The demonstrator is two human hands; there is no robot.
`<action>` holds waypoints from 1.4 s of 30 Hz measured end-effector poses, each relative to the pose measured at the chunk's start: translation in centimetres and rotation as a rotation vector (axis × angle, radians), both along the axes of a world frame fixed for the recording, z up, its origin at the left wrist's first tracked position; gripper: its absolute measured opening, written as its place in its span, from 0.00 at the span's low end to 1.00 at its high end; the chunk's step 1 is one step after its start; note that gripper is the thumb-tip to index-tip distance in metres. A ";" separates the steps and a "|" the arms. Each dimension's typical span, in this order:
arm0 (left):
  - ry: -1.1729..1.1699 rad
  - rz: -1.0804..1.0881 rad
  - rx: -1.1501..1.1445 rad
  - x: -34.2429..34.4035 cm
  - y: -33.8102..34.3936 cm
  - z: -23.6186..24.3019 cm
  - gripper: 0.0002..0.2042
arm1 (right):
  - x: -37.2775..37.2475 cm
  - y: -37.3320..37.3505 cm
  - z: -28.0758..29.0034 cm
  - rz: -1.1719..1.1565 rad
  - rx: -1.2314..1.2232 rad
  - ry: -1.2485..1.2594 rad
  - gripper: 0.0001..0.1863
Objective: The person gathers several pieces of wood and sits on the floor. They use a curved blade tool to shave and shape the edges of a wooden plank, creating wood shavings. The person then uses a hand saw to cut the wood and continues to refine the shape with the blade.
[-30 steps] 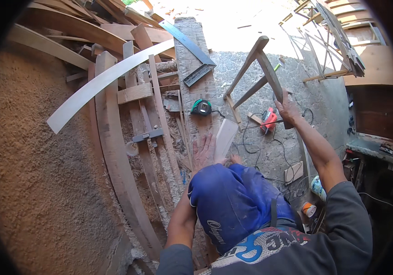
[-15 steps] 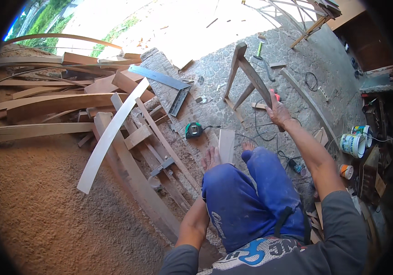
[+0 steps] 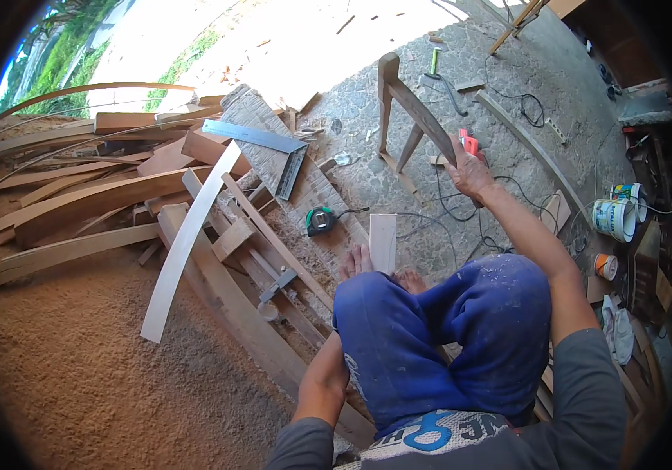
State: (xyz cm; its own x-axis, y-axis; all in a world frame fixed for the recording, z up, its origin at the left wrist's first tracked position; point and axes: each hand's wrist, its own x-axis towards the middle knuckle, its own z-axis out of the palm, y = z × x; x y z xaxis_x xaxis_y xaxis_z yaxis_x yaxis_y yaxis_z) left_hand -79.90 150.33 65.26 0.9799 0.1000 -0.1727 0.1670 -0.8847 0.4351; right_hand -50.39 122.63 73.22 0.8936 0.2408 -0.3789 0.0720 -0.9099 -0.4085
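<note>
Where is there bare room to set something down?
The brown ground left of the pale curved strip and short of the stacked boards is free. So is most of the stone floor between the metal square and the wooden frame in the right hand, bar scraps. It's crowded around the red tool, where cables run.

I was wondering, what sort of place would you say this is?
It looks like a carpentry workshop, probably an informal one. A try square and a green-and-black tape measure lie close to a jumbled pile of wooden boards.
</note>
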 end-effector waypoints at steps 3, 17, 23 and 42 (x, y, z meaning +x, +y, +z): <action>-0.011 0.046 -0.299 1.4 2.0 0.9 0.37 | -0.6 0.8 0.0 0.001 -0.023 -0.035 0.41; -0.130 0.021 0.367 20.9 13.4 1.6 0.25 | 0.9 7.0 2.2 -0.027 -0.089 0.001 0.39; -0.269 -0.211 -0.022 16.7 7.2 3.0 0.33 | 0.9 6.3 2.4 0.004 -0.042 0.009 0.39; 0.305 -0.393 -0.289 14.8 5.3 2.2 0.31 | -5.6 3.1 0.7 -0.329 0.112 0.007 0.40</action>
